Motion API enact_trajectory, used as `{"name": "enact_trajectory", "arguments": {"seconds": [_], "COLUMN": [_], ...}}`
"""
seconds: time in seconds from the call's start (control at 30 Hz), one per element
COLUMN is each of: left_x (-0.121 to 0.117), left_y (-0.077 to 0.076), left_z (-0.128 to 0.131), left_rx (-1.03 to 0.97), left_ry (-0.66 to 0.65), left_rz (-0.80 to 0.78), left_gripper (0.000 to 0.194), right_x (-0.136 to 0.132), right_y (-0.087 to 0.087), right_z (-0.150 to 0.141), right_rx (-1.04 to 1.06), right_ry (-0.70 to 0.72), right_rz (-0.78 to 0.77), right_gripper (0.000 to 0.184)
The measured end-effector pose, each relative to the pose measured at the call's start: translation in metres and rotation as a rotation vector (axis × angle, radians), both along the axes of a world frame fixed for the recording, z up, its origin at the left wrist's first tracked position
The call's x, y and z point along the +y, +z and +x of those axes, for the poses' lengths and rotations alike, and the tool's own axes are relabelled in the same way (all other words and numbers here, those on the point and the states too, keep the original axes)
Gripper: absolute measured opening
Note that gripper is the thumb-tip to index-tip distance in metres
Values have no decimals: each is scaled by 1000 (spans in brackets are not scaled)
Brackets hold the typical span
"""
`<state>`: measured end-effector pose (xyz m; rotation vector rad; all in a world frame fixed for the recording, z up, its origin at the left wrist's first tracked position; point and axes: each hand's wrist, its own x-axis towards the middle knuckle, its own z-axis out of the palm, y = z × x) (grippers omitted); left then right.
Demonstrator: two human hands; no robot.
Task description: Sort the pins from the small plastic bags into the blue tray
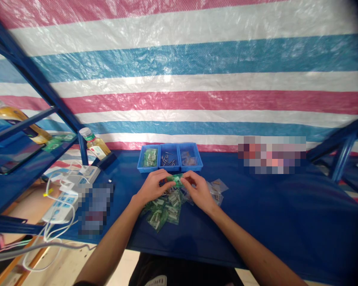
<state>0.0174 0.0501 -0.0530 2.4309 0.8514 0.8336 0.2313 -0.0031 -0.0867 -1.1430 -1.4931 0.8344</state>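
Observation:
Between my two hands, just in front of the blue bins, is a small green plastic bag (177, 180). The fingers of my left hand (155, 186) pinch its left end, and my right hand (199, 190) pinches the right end. What the bag contains is too small to make out. Below my hands lies a heap of green bags (167, 210) with metal pieces inside. Clear bags (217, 190) with brownish pieces lie beside my right hand. The blue three-part bin (169, 170) holds green bags, loose metal pins (168, 159) and clear bags (188, 159).
To the left stand a bottle (94, 145) in a dark holder and white power strips (62, 200) with tangled cables. Blue metal posts (74, 127) frame the table (256, 214). A striped sheet (197, 59) hangs behind. Blurred-out patches cover items at left and right.

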Motion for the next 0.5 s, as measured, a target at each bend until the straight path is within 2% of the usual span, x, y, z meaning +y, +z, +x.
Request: {"name": "enact_trajectory", "arguments": {"seconds": [0.3,0.5], "left_x": [1,0], "left_y": [0,-1], "left_z": [1,0], "left_rx": [-51,-13], "left_ry": [-21,-7], "left_rz": [-3,-5], "left_gripper": [28,28], "right_x": [2,2], "right_y": [0,2], "right_z": [0,2], "right_rx": [21,6], "right_ry": [48,-11], "right_rz": [-33,-1], "right_gripper": [19,23]}}
